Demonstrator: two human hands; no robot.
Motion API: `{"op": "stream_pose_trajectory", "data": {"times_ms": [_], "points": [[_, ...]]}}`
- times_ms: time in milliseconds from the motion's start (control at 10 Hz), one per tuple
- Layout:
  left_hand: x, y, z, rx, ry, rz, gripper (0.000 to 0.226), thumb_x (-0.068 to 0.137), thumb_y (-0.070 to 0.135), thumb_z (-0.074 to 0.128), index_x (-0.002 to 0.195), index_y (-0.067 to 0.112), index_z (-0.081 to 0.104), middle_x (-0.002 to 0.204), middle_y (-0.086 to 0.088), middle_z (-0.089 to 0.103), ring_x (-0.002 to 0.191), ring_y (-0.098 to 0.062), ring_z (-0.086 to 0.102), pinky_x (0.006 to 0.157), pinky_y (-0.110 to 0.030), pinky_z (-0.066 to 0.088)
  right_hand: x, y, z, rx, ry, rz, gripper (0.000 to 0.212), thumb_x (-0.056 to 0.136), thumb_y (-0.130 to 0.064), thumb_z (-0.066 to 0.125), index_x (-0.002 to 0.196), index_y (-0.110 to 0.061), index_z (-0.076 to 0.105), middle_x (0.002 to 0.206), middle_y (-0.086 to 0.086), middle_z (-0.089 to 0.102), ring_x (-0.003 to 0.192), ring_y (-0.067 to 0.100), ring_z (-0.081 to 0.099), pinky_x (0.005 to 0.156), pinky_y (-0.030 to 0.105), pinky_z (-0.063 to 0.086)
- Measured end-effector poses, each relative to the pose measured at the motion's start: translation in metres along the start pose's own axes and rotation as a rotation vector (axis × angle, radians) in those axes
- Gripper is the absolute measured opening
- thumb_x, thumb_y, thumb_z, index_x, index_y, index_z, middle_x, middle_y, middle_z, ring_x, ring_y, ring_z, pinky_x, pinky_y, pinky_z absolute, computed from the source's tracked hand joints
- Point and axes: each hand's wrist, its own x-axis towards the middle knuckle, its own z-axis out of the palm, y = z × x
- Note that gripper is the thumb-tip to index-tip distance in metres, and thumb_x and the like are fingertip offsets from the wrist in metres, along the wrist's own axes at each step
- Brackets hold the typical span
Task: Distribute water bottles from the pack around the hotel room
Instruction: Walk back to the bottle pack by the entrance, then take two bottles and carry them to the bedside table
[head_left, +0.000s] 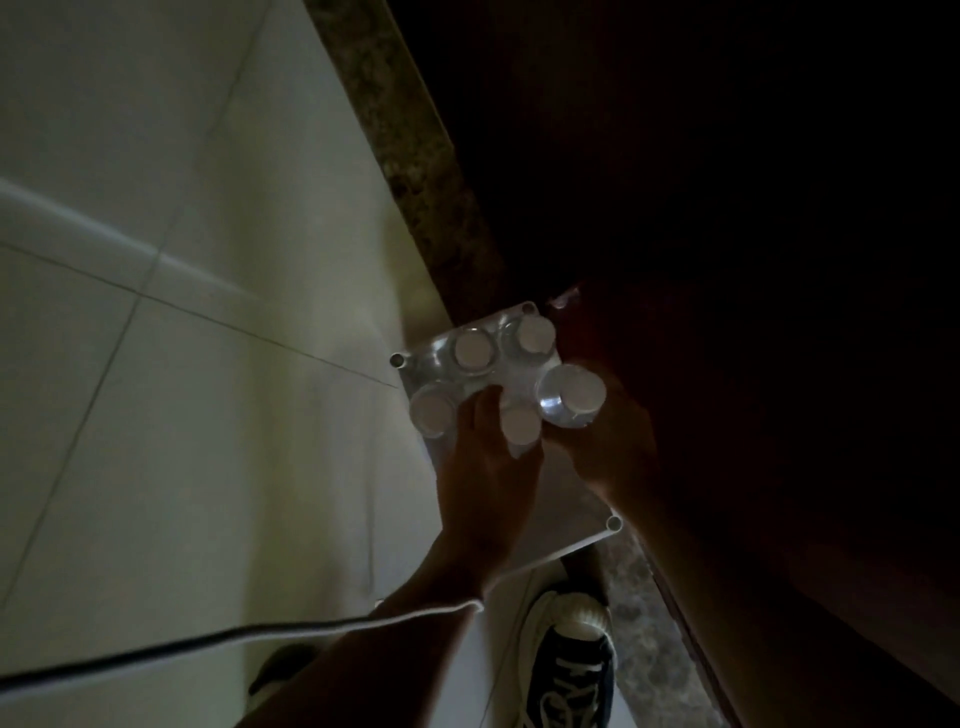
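Pulling a bottle (572, 396) free of the pack (480, 364) on the low white rack (571, 519) by the dark doorway: right hand (608, 447) curls round it, left hand (488, 457) lies flat, steadying the pack. Next, lifting clear and carrying off.

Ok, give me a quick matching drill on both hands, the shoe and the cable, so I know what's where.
Things:
1. left hand
2. right hand
3. dark lace-up shoe with a white toe
4. thin white cable

Places:
A. on the floor at the bottom of the view
B. on top of the shrink-wrapped pack of white-capped bottles
C. draped over the left forearm
D. gripping the clear plastic bottle with a white cap at the pack's right edge

Pairs: 1-B, 2-D, 3-A, 4-C
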Motion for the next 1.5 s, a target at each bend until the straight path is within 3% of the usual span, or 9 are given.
{"op": "stream_pose_trajectory", "data": {"times_ms": [100,200,400,500,600,800,1000,1200,1500], "points": [[-0.01,0.035,-0.036,0.014,-0.007,0.035,0.056,0.075,0.025,0.082,0.123,0.01,0.057,0.114,-0.008,0.067,0.092,-0.028,0.071,0.068,-0.029,0.057,-0.019,-0.03,-0.033,-0.026,-0.015,-0.013,0.058,0.064,-0.031,0.092,0.113,-0.028,0.061,0.097,-0.018,0.067,0.091,0.002,0.066,0.08,0.022,0.051],[-0.011,0.081,-0.093,0.003,0.028,0.106,0.059,0.071,0.025,0.085,0.12,0.005,0.06,0.113,-0.012,0.069,0.092,-0.03,0.072,0.068,-0.037,0.062,-0.04,-0.082,-0.075,-0.012,-0.014,-0.055,0.052,0.063,-0.033,0.091,0.107,-0.029,0.063,0.085,-0.022,0.067,0.079,-0.012,0.063,0.068,0.004,0.046],[-0.001,0.205,-0.251,-0.038,0.04,0.239,0.051,0.063,0.026,0.088,0.107,0.014,0.067,0.098,-0.001,0.07,0.08,-0.019,0.07,0.068,-0.027,0.057,-0.091,-0.237,-0.182,0.083,-0.035,-0.17,0.061,0.069,-0.028,0.087,0.121,-0.034,0.054,0.098,-0.027,0.054,0.085,-0.012,0.055,0.072,-0.003,0.037],[-0.002,0.31,-0.377,-0.005,-0.041,0.224,0.048,0.061,0.027,0.09,0.096,0.039,0.061,0.087,0.02,0.069,0.078,0.004,0.067,0.067,-0.015,0.056,-0.126,-0.337,-0.246,0.191,-0.046,-0.273,0.058,0.069,-0.019,0.087,0.109,-0.041,0.051,0.091,-0.026,0.061,0.086,-0.018,0.059,0.075,0.003,0.046],[-0.014,0.387,-0.48,-0.137,-0.167,0.296,0.057,0.056,0.027,0.093,0.087,0.051,0.052,0.081,0.031,0.063,0.08,0.022,0.057,0.064,-0.004,0.042,-0.167,-0.433,-0.311,0.323,-0.044,-0.412,0.058,0.062,0.0,0.085,0.106,-0.03,0.062,0.092,0.0,0.072,0.084,0.017,0.072,0.071,0.04,0.061],[-0.057,0.54,-0.663,-0.446,-0.149,0.535,0.058,0.055,0.013,0.087,0.1,0.039,0.06,0.095,0.028,0.071,0.091,0.009,0.067,0.069,-0.006,0.052,-0.273,-0.622,-0.45,0.446,-0.004,-0.679,0.063,0.063,0.009,0.083,0.102,-0.035,0.062,0.098,-0.011,0.073,0.095,0.01,0.071,0.075,0.026,0.057],[-0.128,0.676,-0.821,-0.661,0.001,0.78,0.059,0.067,0.01,0.081,0.12,0.02,0.057,0.1,0.005,0.072,0.094,-0.012,0.072,0.075,-0.026,0.057,-0.402,-0.791,-0.571,0.403,0.081,-0.883,0.053,0.067,-0.004,0.083,0.104,-0.032,0.06,0.094,-0.013,0.073,0.09,0.005,0.071,0.074,0.02,0.054],[-0.184,0.761,-0.9,-0.819,0.124,0.903,0.047,0.074,0.015,0.07,0.12,0.018,0.06,0.093,0.007,0.071,0.086,-0.005,0.07,0.069,-0.021,0.055,-0.481,-0.87,-0.629,0.458,0.146,-1.013,0.043,0.062,-0.016,0.077,0.093,-0.041,0.062,0.088,-0.013,0.072,0.087,0.008,0.07,0.08,0.033,0.055],[-0.215,0.79,-0.899,-0.925,-0.028,0.915,0.05,0.077,0.013,0.069,0.125,0.016,0.057,0.095,0.001,0.071,0.086,-0.016,0.073,0.06,-0.028,0.058,-0.525,-0.884,-0.648,0.617,0.207,-1.047,0.036,0.057,-0.006,0.066,0.091,-0.016,0.06,0.073,-0.007,0.067,0.07,0.008,0.067,0.061,0.022,0.054]]}}
